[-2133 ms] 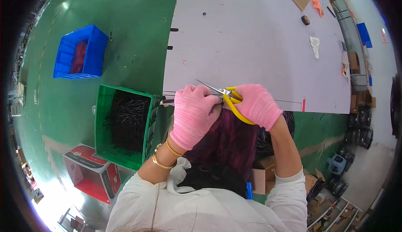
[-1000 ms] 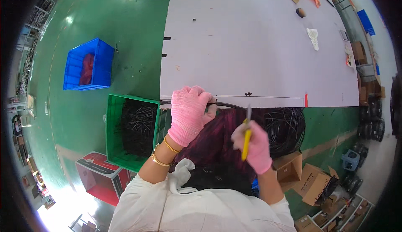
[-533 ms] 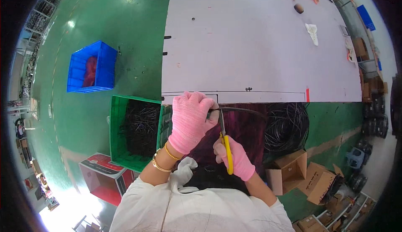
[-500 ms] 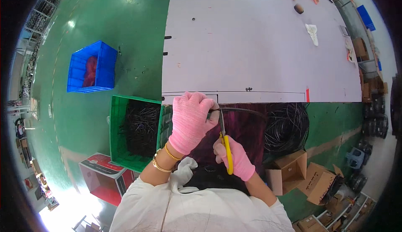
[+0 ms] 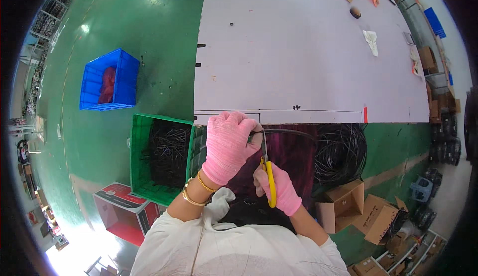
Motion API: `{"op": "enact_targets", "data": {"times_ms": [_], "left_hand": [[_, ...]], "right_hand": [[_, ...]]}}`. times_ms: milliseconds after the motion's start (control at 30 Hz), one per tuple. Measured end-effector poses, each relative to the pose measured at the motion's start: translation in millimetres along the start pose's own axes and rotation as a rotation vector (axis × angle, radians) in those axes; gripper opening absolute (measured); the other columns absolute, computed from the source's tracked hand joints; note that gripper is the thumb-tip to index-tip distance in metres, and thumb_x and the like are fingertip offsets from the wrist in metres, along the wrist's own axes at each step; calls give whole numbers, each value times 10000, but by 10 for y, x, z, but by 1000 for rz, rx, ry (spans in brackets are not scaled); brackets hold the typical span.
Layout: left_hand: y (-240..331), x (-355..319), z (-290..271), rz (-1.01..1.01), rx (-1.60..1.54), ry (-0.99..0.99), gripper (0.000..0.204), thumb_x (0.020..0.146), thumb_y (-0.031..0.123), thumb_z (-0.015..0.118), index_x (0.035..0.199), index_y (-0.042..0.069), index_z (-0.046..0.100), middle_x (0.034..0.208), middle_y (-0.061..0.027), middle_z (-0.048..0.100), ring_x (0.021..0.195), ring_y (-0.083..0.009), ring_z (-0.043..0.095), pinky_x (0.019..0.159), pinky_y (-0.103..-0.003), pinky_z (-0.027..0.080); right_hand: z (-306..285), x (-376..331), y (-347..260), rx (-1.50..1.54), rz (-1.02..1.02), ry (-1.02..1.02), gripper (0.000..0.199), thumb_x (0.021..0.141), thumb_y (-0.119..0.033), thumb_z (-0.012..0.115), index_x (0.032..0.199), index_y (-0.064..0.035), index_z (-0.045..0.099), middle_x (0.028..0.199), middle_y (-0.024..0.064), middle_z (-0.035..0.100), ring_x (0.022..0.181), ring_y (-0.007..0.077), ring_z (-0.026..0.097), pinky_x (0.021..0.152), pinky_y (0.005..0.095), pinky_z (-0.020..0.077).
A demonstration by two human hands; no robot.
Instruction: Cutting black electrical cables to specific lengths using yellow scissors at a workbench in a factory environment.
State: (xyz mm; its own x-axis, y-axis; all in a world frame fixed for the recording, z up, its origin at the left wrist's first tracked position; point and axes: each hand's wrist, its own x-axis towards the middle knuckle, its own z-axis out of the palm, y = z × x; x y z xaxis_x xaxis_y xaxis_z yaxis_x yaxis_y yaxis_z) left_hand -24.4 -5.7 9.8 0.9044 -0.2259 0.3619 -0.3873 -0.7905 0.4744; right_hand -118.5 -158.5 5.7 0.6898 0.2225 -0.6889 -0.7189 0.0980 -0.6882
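My left hand (image 5: 228, 144), in a pink glove, is closed around a black cable (image 5: 291, 132) just below the front edge of the white table (image 5: 298, 62). My right hand (image 5: 280, 189), also pink-gloved, grips yellow-handled cutters (image 5: 267, 169) whose blades point up and meet the cable right beside my left fist. The cable runs right into a coil of black cable (image 5: 341, 151) on the floor. My lap is covered in dark maroon cloth (image 5: 294, 151).
A green crate (image 5: 159, 159) of short black cable pieces stands at my left. A blue crate (image 5: 107, 79) with red contents sits farther left on the green floor. A red box (image 5: 124, 211) and open cardboard boxes (image 5: 343, 206) lie near me. Small items lie at the table's far right.
My right hand swung the cutters down from the table edge, then brought them up under the cable next to my left fist. My left hand stayed closed on the cable.
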Motion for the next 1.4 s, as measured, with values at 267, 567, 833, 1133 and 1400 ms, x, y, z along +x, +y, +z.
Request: {"op": "enact_targets", "data": {"times_ms": [267, 567, 833, 1133, 1400], "left_hand": [[21, 71, -285, -365, -693, -417, 538, 784, -9, 644, 1302, 114, 569, 978, -53, 683, 853, -187, 640, 766, -309, 517], [-256, 236, -103, -221, -1434, -961, 506, 826, -37, 600, 1326, -56, 526, 1149, -171, 689, 1131, -230, 649, 1023, -366, 476], [-216, 175, -66, -359, -1506, -1015, 499, 769, -59, 569, 1268, -62, 559, 1143, -190, 697, 1103, -231, 662, 981, -338, 491], [-227, 29, -501, -414, -1543, -929, 508, 751, -14, 606, 1256, -57, 577, 1112, -151, 715, 981, -139, 651, 834, -245, 492], [-853, -662, -1188, -656, -670, -475, 590, 741, 35, 703, 1319, 13, 591, 1078, -53, 731, 809, -55, 556, 732, -238, 481]], "right_hand": [[45, -89, -97, -70, -27, 29, 116, 989, -123, 507, 960, -17, 543, 666, 26, 525, 503, 115, 501, 451, 239, 404], [24, -180, 63, 63, -52, -4, 221, 936, -209, 680, 855, -51, 548, 580, -14, 490, 464, 66, 453, 432, 247, 356], [-11, -236, 130, 11, -67, 13, 198, 926, -174, 686, 839, -59, 550, 609, -9, 509, 485, 63, 464, 446, 244, 374], [-314, -25, -356, -566, -776, 475, 248, 762, 26, 780, 973, -21, 658, 958, 60, 701, 693, 85, 526, 648, 227, 457], [-373, 230, -662, -1037, -871, 205, 206, 756, -24, 807, 878, -10, 642, 778, 106, 673, 658, 171, 634, 622, 275, 501]]}}
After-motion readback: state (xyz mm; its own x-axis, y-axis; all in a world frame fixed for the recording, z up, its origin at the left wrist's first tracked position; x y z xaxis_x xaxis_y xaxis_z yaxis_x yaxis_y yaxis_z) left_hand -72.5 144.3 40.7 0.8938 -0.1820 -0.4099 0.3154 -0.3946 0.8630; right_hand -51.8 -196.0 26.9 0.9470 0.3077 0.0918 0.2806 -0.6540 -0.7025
